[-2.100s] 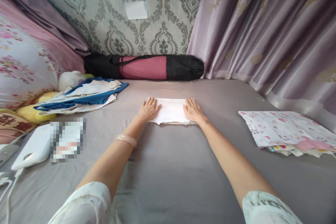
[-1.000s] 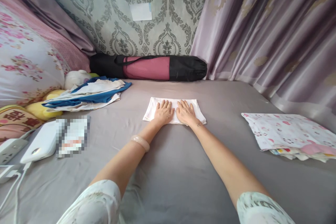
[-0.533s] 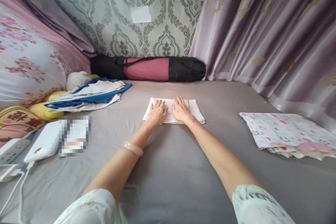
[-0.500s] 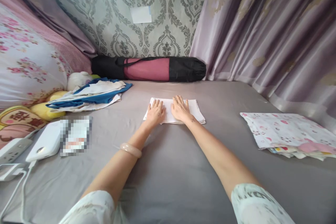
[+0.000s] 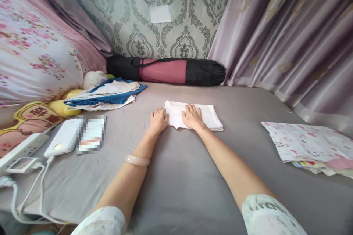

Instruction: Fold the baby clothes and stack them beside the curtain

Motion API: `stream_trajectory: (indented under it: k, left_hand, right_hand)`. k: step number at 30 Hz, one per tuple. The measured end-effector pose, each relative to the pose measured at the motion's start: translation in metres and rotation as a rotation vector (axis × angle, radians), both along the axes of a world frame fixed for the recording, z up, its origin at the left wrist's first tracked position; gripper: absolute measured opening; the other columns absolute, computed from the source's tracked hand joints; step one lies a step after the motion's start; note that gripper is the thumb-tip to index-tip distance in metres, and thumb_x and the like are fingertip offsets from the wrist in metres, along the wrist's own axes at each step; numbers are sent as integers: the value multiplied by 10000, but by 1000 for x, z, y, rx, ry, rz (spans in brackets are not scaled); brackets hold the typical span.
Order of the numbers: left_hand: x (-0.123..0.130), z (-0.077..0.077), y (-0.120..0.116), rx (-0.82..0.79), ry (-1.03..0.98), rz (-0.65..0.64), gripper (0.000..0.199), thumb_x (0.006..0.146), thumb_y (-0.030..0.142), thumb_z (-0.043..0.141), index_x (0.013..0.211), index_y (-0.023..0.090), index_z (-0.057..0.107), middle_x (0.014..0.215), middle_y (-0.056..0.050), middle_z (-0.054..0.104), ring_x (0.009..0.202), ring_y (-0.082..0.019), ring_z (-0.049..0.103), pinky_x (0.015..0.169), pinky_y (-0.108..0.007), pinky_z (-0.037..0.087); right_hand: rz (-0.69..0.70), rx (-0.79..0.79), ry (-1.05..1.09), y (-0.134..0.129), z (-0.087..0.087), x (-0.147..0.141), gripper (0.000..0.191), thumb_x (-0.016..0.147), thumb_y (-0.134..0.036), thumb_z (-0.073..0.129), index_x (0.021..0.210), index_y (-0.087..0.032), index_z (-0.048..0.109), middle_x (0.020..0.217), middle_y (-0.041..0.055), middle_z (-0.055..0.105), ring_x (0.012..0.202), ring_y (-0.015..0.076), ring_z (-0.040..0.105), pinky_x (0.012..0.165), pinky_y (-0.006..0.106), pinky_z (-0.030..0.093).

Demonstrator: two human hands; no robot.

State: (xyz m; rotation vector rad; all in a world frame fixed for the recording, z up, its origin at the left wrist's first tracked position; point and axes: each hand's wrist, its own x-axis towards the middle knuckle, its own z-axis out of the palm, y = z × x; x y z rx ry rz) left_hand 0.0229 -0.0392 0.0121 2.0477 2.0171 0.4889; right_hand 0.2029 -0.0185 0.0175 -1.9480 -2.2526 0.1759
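Observation:
A folded white cloth point(image 5: 211, 115) lies flat on the grey bed sheet point(image 5: 176, 169) in the middle of the head view. My right hand point(image 5: 192, 116) rests palm down on it, fingers spread, left of the cloth's middle. Just at the cloth's left edge is my left hand point(image 5: 159, 119), palm down, mostly on the sheet, with its fingers stretched forward. Neither hand grips anything. A pale bangle point(image 5: 137, 160) circles my left forearm.
Blue and white folded clothes point(image 5: 110, 95) lie at the back left, near plush toys. A power strip point(image 5: 24, 150) and white power bank point(image 5: 64, 137) sit left. Patterned folded cloths point(image 5: 309, 141) lie right. A black and pink rolled bag point(image 5: 165, 71) lines the wall.
My left hand has slid off the white cloth to its left edge. My right hand stays on the cloth, now nearer its left part. The view has shifted slightly left.

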Motion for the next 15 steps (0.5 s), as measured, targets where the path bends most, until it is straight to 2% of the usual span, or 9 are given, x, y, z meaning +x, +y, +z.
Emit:
stream_trajectory:
  k: [3,7,11,15]
  left_hand:
    - [-1,-1,-1,28,-13,-16,430,950,274,378,1360,180,464,1481,-118,456,1432,-296,303,1149,-543,248]
    - [-2,1,-3,65,-15,-22,435,940,246,383,1365,179,449,1491,-118,443,1442,-288,282,1154,-553,230]
    - [-4,3,-5,66,-40,9,426,934,250,399,1349,181,461,1470,-113,469,1438,-289,289,1158,-542,223]
    - [-4,2,-4,65,-65,12,413,927,243,404,1329,177,477,1453,-118,487,1431,-295,298,1149,-545,235]
  right_hand:
    - [-23,-5,3,3,7,-8,582,990,-356,220,1487,-73,330,1575,150,275,1456,280,197,1164,540,94]
    - [30,71,38,4,11,-29,573,995,-349,196,1502,-104,302,1594,128,232,1477,253,129,1169,519,78]
    - [46,34,43,1,4,-43,578,994,-365,201,1491,-101,333,1579,135,274,1461,270,175,1160,520,101]
    - [43,41,28,0,-3,-44,576,992,-368,212,1489,-105,339,1575,135,283,1454,271,189,1154,521,99]
